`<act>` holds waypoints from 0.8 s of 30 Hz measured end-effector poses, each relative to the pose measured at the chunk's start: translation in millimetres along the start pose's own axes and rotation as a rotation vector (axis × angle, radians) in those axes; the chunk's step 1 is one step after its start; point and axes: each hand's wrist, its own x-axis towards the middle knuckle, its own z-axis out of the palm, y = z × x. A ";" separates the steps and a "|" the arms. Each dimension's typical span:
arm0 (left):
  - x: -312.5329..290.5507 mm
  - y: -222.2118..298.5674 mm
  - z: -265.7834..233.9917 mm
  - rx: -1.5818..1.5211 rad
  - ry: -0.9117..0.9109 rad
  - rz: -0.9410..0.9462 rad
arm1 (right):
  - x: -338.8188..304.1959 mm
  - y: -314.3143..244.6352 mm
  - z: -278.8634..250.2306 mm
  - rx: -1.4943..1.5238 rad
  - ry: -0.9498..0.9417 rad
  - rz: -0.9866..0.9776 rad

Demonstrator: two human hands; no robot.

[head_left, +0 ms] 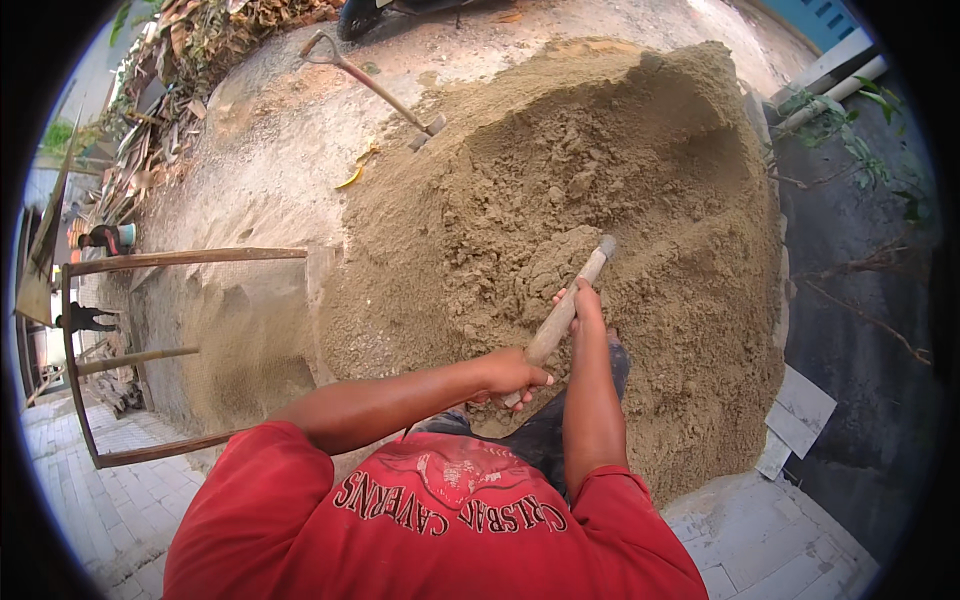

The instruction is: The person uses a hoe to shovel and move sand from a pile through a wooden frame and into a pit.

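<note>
My left hand (508,377) is closed around the lower end of a thick wooden handle (553,325), near my body. Farther up the same handle, my right hand (582,306) grips it. The handle slants up and to the right, and at its far end sits a grey metal-looking collar (606,246). It belongs to a digging tool whose blade does not show, so I cannot tell its exact kind. Beside the collar, on the left, is a raised lump of damp sand (560,262). Around and beyond my hands spreads a large brown sand pile (640,400), dug hollow in the middle.
A shovel (372,88) leans with its blade at the pile's far left edge. At left stands a wooden-framed screen (190,258) over finer sand. Dry leaves and scrap wood (165,110) lie far left. A dark wall (850,270) and pale tiles (800,410) border the right.
</note>
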 end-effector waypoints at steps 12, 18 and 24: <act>-0.5 49.2 0.4 -0.510 -0.019 -0.166 | 170.9 1.1 -22.1 0.353 -0.169 0.265; 11.7 141.7 44.3 -0.515 -0.025 -0.193 | 213.7 -42.0 -60.8 0.428 -0.235 0.280; -75.7 184.1 56.2 -0.515 -0.088 -0.069 | 107.0 -111.6 -52.9 0.488 -0.335 0.149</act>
